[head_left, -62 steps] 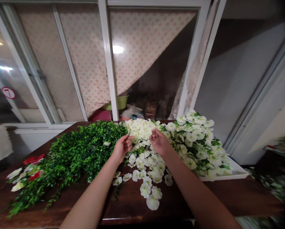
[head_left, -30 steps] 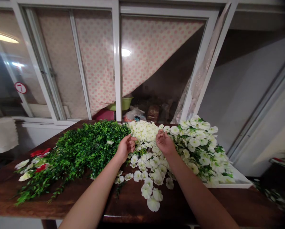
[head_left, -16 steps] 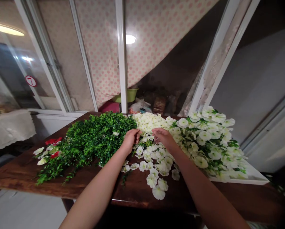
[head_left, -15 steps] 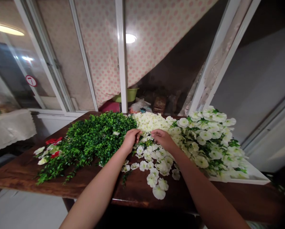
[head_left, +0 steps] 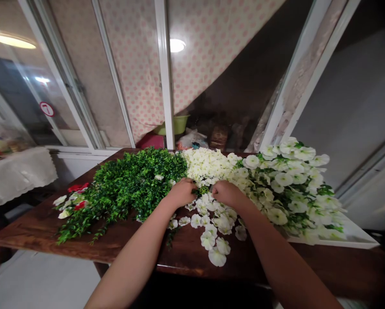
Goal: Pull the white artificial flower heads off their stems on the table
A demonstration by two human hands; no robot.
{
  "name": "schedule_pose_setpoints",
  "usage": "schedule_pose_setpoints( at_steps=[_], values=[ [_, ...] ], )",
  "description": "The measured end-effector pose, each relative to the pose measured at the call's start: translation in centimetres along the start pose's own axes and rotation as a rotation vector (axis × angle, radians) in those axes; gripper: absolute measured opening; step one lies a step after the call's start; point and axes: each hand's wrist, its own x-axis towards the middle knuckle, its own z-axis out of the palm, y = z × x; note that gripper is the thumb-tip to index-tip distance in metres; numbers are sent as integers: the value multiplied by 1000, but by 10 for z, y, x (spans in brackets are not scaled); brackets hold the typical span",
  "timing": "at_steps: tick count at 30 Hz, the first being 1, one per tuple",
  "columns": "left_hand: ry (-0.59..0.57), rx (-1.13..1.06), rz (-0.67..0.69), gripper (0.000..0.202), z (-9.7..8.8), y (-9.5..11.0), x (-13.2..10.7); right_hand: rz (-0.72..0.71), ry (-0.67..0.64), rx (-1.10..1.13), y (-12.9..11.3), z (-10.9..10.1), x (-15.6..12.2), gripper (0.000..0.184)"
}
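My left hand (head_left: 182, 192) is closed, its fingers curled down at the right edge of a pile of green leafy sprigs (head_left: 131, 180). Opposite it, my right hand (head_left: 227, 194) is a fist with the thumb side turned inward. Between the two lies a small patch of yellow-green stems (head_left: 205, 189). What either hand pinches is hidden by the fingers. Just beyond them is a heap of pale cream petals (head_left: 208, 163). Loose white flower heads (head_left: 222, 223) are spread on the table on my side of the hands.
White flowers with leaves (head_left: 292, 180) are piled on the right, over a white tray (head_left: 356, 238). Red and white blooms (head_left: 74, 198) lie at the left of the brown wooden table (head_left: 31, 231). Behind it stands a window frame (head_left: 165, 77). A cloth-covered table (head_left: 21, 171) is farther left.
Both hands have come slightly down, and their fingers have curled in from a looser pose. The camera view has shifted a little.
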Motion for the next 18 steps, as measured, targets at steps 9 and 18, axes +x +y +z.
schedule_pose_setpoints(
  at_steps=[9, 18],
  values=[
    [181, -189, -25, 22, -2, 0, 2, 6, 95, 139, 0, -1, 3, 7],
    [332, -1166, -343, 23, -8, 7, 12, -87, 285, 439, -3, 0, 3, 6]
  ],
)
